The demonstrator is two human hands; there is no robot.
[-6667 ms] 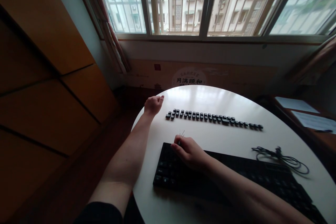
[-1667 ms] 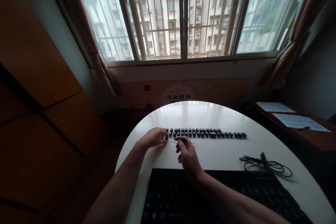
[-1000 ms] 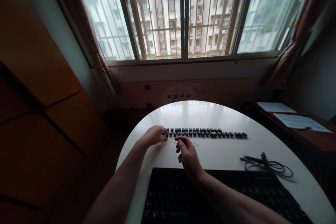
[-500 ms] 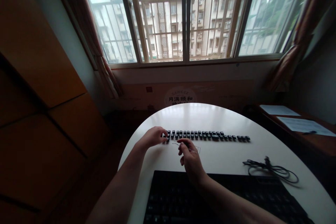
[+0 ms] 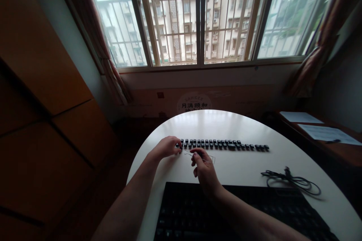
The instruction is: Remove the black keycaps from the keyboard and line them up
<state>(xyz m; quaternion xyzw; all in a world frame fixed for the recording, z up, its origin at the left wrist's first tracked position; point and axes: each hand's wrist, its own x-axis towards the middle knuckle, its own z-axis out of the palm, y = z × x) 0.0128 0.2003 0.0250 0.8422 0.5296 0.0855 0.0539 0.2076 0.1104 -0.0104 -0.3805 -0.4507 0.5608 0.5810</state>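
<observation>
A long row of black keycaps (image 5: 223,145) lies across the white round table (image 5: 243,165). My left hand (image 5: 165,147) is curled at the row's left end, its fingertips pinched on the end keycap. Just in front of the row, my right hand (image 5: 204,169) pinches a thin wire keycap puller (image 5: 210,158), whose loops stick out left and right of the fingers. A black keyboard (image 5: 232,212) lies nearest me, under my right forearm.
A coiled black cable (image 5: 291,181) lies on the table's right side. A dark side table with papers (image 5: 322,131) stands at the right. Wooden cabinets (image 5: 51,128) fill the left. A barred window (image 5: 203,19) and a printed cardboard box (image 5: 195,101) are behind the table.
My right hand left the keyboard's top left corner and came forward to the keycap row with the wire puller. My left hand shifted to the row's left end. In the last second both hardly move.
</observation>
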